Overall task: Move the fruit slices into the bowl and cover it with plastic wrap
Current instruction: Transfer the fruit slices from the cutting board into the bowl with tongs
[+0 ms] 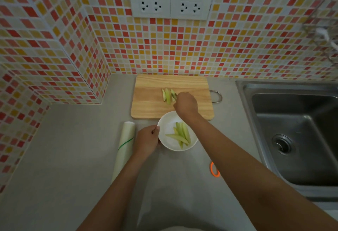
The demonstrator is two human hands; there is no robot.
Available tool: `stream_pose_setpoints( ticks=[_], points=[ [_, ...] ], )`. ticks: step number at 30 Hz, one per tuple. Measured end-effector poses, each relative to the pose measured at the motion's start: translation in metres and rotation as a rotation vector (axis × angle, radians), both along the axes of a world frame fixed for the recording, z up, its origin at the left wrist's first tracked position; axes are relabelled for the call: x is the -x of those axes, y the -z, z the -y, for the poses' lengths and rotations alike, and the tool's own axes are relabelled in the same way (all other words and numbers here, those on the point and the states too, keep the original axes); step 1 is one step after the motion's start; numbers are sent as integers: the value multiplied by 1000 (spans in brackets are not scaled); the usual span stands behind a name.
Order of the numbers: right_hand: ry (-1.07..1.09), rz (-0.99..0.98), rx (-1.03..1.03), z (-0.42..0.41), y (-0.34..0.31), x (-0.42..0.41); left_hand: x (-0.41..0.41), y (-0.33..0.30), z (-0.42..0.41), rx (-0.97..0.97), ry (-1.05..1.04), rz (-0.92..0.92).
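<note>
Right hand (185, 105): fingers are curled down onto the rightmost of the slices (167, 96) left on the board (151, 106), which appears to be pinched, though the fingertips are hidden. Left hand (147, 142): the rim of the bowl (165, 123) is gripped, thumb at its edge. More slices are held in the bowl, which is set on the counter (64, 157) just before the board. The wrap roll (126, 144) is laid just left of the left hand. A sink (292, 130) is set at right.
</note>
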State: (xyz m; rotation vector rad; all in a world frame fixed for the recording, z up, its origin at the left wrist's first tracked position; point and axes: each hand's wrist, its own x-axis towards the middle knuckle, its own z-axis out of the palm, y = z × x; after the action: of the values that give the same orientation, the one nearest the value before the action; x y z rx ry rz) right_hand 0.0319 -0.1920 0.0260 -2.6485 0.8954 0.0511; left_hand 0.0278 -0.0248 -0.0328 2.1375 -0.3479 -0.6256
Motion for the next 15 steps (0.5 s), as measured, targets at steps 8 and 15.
stream_pose_setpoints(
  ticks=[8, 15],
  points=[
    [158, 290, -208, -10, -29, 80, 0, -1, 1, 9, -17, -16],
    [53, -18, -117, -55, -16, 145, -1, 0, 3, 18, -28, -11]
  ],
)
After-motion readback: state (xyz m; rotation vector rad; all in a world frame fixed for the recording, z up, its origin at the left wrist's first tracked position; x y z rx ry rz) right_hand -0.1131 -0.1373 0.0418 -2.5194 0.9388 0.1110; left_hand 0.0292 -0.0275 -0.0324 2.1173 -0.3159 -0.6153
